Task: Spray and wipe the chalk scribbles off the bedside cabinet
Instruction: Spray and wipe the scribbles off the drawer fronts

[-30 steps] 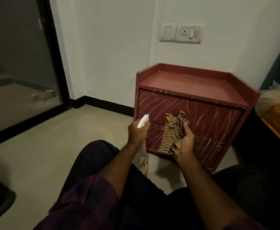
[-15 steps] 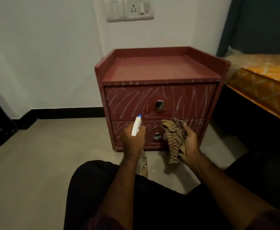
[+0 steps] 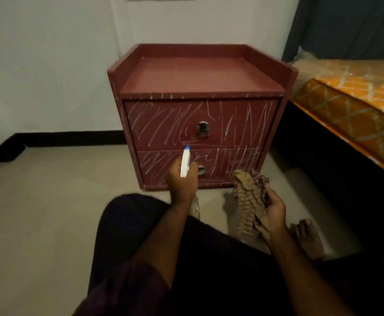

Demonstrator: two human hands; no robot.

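Observation:
A dark red bedside cabinet with two drawers stands on the floor against the wall. White chalk scribbles cover both drawer fronts. My left hand grips a white spray bottle with a blue nozzle tip, its nozzle toward the drawer fronts, in front of the lower drawer. My right hand holds a crumpled brown striped cloth low at the cabinet's bottom right corner, apart from the drawer fronts.
A bed with an orange patterned mattress runs along the right, close to the cabinet. A dark curtain hangs behind it. My legs and a bare foot lie on the beige floor.
My view has swung until the cabinet sits straight ahead. My right hand has dropped with the cloth from the drawer knob to the lower right. The bottle stays raised before the drawers.

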